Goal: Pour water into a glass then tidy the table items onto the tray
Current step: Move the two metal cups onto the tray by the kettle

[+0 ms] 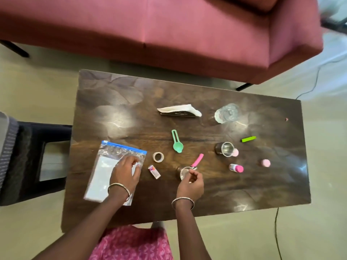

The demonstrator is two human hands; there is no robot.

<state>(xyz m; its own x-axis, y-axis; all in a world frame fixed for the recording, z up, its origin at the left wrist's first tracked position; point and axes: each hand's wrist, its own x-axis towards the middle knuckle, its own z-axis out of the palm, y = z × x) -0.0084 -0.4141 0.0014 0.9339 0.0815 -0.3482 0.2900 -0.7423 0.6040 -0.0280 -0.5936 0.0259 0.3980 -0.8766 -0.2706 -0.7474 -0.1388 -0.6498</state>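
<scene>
Here we see the left hand lying palm-down with fingers loosely spread on a clear zip bag at the near left of the dark wooden table. The right hand hovers with fingers curled over a small metal cup with a pink handle; we cannot tell whether it grips. The water glass stands far right, well apart from both hands, beside a stack of napkins.

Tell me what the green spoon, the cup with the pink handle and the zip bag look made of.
Green spoon: likely plastic, matte and uniformly coloured. Cup with the pink handle: apparently polished metal, judging by its bright reflective rim; the handle looks like plastic or rubber. Zip bag: thin clear plastic film, glossy and wrinkled.
</scene>
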